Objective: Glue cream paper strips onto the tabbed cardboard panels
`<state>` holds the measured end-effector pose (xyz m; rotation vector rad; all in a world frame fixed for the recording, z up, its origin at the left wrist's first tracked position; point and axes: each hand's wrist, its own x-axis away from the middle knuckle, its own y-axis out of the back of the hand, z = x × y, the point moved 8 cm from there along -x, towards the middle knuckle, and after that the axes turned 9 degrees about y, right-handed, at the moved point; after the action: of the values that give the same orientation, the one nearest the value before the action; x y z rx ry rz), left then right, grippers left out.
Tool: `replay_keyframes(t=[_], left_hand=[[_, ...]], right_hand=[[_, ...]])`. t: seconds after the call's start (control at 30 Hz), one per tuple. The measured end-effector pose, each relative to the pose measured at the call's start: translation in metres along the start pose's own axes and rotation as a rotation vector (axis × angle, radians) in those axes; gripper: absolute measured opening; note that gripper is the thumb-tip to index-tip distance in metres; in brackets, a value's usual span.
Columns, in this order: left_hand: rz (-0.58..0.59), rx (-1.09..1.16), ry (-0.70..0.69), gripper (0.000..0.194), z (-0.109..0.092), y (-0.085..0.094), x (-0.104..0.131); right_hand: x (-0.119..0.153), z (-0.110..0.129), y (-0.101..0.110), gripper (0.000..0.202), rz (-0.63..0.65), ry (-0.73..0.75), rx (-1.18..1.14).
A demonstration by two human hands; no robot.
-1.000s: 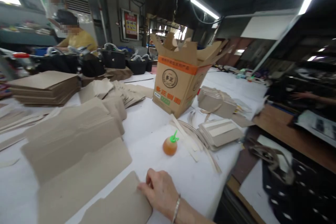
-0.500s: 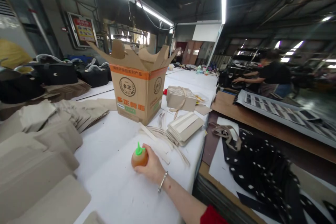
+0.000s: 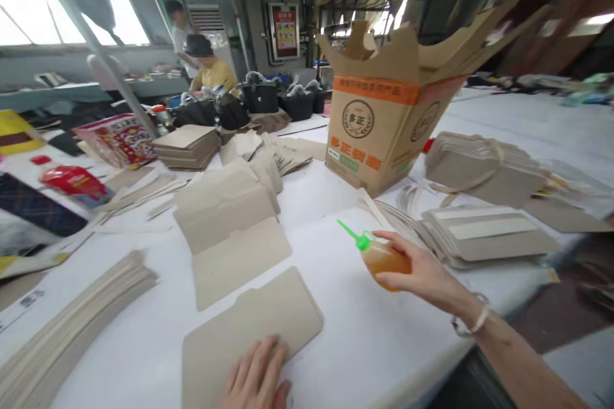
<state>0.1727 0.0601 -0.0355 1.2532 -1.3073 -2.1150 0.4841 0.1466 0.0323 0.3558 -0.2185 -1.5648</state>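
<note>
My right hand [image 3: 419, 271] is wrapped round a squeeze bottle [image 3: 384, 262] of amber liquid, its green nozzle tilted up to the left above the white table. My left hand [image 3: 259, 374] lies with spread fingers on a flat grey-beige board [image 3: 244, 326] near the front edge of the view. Just behind that board, overlapping beige pieces [image 3: 235, 223] run back in a row. Right of the bottle are curved beige strips [image 3: 403, 223] and a stack of boards with pale bands [image 3: 489, 230].
An open cardboard box [image 3: 374, 115] stands behind the bottle. Bundled boards [image 3: 480, 166] sit at the right. Long strips [image 3: 81, 326], a red bottle [image 3: 74, 182] and a board stack [image 3: 187, 147] occupy the left. Two people [image 3: 213, 70] are in the background.
The view has swung left. My left hand has come into view on the board. The bottle in my right hand has gone from upright to tilted, nozzle to the left.
</note>
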Motion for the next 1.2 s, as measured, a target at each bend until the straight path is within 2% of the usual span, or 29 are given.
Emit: replay_keyframes(t=[0.1, 0.17, 0.2, 0.27, 0.37, 0.5, 0.57, 0.67, 0.83, 1.07, 1.2], left_hand=[[0.084, -0.097, -0.003, 0.035, -0.001, -0.004, 0.000], [0.105, -0.106, -0.002, 0.039, -0.004, -0.003, -0.001], [0.105, -0.104, 0.002, 0.040, -0.004, -0.002, -0.001], [0.103, -0.091, 0.016, 0.040, -0.003, -0.002, 0.000], [0.112, -0.048, 0.056, 0.038, 0.001, -0.005, 0.004], [0.148, 0.056, 0.131, 0.039, 0.008, -0.012, 0.009], [0.157, 0.082, 0.137, 0.040, 0.009, -0.014, 0.009], [0.145, 0.083, 0.126, 0.038, 0.008, -0.014, 0.010], [0.108, 0.136, 0.149, 0.036, 0.010, -0.012, 0.013], [0.052, 0.129, 0.171, 0.036, 0.013, -0.013, 0.012], [0.058, 0.121, 0.154, 0.035, 0.012, -0.013, 0.010]], right_hand=[[0.020, -0.017, 0.018, 0.047, -0.313, -0.123, -0.562], [0.036, -0.036, 0.013, 0.042, -0.504, -0.209, -0.822], [0.043, -0.044, 0.005, 0.042, -0.542, -0.252, -0.870], [0.053, -0.055, -0.016, 0.046, -0.507, -0.311, -0.867], [0.061, -0.056, -0.044, 0.056, -0.428, -0.313, -0.821], [0.065, -0.046, -0.058, 0.058, -0.527, -0.286, -0.895], [0.064, -0.038, -0.065, 0.062, -0.502, -0.285, -0.880], [0.063, -0.032, -0.078, 0.070, -0.401, -0.305, -0.754], [0.061, -0.030, -0.082, 0.059, -0.307, -0.230, -0.590], [0.059, -0.012, -0.079, 0.057, -0.183, -0.022, -0.273], [0.064, -0.004, -0.084, 0.061, -0.229, 0.003, -0.154]])
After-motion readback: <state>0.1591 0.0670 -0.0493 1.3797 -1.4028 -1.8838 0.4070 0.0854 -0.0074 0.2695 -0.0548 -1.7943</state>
